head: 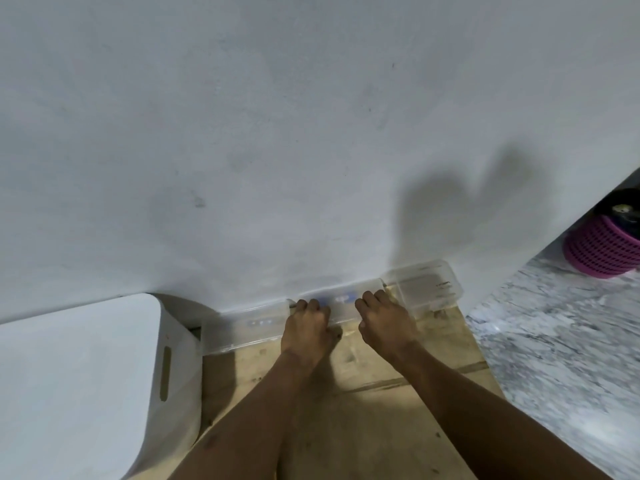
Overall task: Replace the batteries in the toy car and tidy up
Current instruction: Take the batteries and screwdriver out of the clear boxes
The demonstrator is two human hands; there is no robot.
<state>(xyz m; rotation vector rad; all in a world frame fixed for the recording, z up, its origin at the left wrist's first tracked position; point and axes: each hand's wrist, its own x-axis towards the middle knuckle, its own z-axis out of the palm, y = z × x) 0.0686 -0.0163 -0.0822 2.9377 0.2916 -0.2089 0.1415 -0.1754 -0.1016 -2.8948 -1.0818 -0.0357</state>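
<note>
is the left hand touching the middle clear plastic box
Touching. Head view: the left hand curls its fingers over the top of the middle clear plastic box.

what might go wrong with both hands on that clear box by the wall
The left hand and right hand curl over the middle clear box, flanked closely by two others; pulling it may drag them. The right-hand box sits near the wooden board's edge and could fall.
</note>
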